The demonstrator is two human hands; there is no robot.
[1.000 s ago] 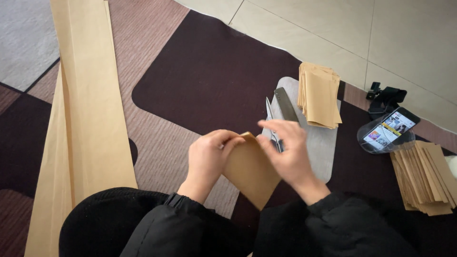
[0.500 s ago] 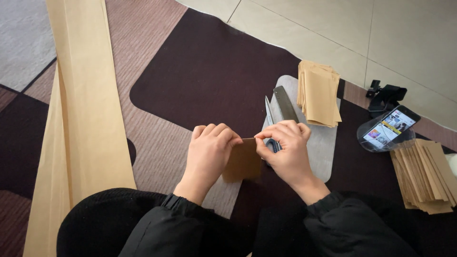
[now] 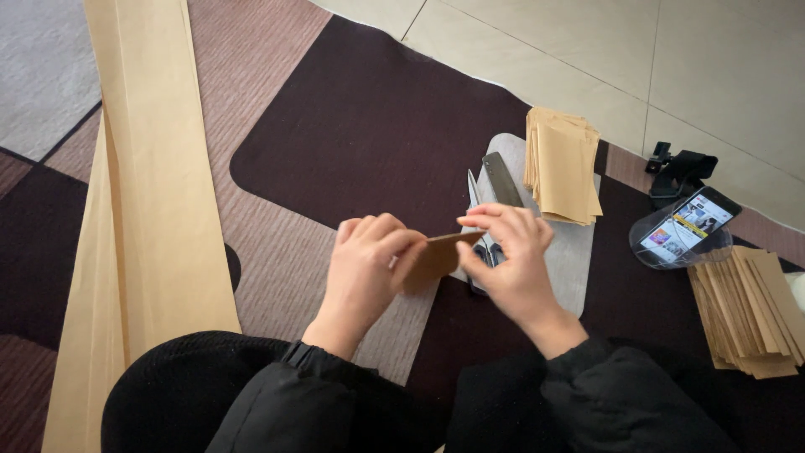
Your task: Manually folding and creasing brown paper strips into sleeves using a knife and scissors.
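Your left hand (image 3: 367, 264) and right hand (image 3: 507, 260) pinch folded brown paper piece (image 3: 438, 256) at opposite ends, above rug (image 3: 369, 126); raised for creasing. Scissors (image 3: 480, 210) parked on grey board (image 3: 579, 252), within reach.

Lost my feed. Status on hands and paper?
Left hand and right hand both pinching folded brown paper piece. Scissors on grey board beneath. Nothing obstructing.

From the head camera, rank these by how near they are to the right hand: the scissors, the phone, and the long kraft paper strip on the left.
1. Scissors, directly under and behind the right hand, on the grey mat.
2. Phone, off to the right on its stand.
3. Long kraft paper strip, far left, beyond the left hand.
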